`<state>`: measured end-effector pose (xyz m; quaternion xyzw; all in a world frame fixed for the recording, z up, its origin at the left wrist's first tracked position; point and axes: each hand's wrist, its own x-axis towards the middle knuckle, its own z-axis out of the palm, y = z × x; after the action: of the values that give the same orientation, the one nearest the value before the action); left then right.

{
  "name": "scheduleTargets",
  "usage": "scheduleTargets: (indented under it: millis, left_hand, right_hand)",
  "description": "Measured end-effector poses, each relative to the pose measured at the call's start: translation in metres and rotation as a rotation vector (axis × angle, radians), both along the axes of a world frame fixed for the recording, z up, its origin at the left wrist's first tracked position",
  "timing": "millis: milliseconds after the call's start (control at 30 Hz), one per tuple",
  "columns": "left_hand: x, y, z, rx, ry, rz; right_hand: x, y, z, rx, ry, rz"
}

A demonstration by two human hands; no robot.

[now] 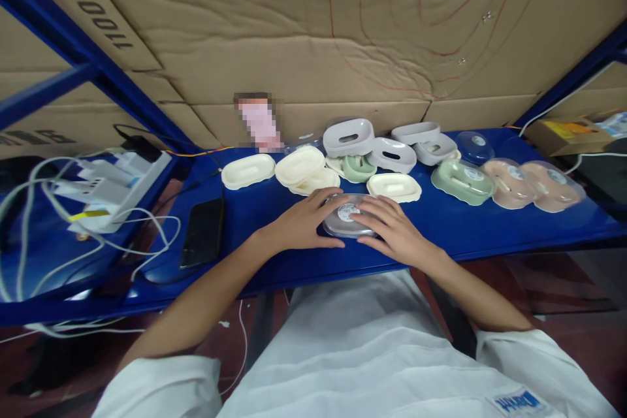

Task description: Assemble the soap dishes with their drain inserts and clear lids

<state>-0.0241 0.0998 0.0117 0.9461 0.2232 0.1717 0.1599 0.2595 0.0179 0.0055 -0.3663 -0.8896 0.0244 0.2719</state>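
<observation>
A clear, oval plastic lid with a round white label lies on the blue table in front of me. My left hand grips its left side, fingers over the far edge and thumb near the front. From the right, my right hand holds it too, with fingers across the top near the label. Whether a base sits under the lid, I cannot tell. Just behind it are a cream oval tray and a small green soap dish part.
Grey slotted trays and cream trays lie at the back. Lidded soap dishes in green and pink stand on the right. A black phone and a cabled power strip are left. Cardboard lines the back.
</observation>
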Motion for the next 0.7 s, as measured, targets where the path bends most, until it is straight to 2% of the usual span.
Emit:
scheduleTargets:
  millis: [400, 700]
  left_hand:
    - [0.002, 0.0, -0.002, 0.026, -0.024, 0.033]
    - [0.0, 0.0, -0.003, -0.09, -0.046, 0.054]
  right_hand:
    - [0.004, 0.0, -0.004, -0.084, 0.051, -0.095]
    - [0.005, 0.002, -0.012, -0.083, 0.058, -0.138]
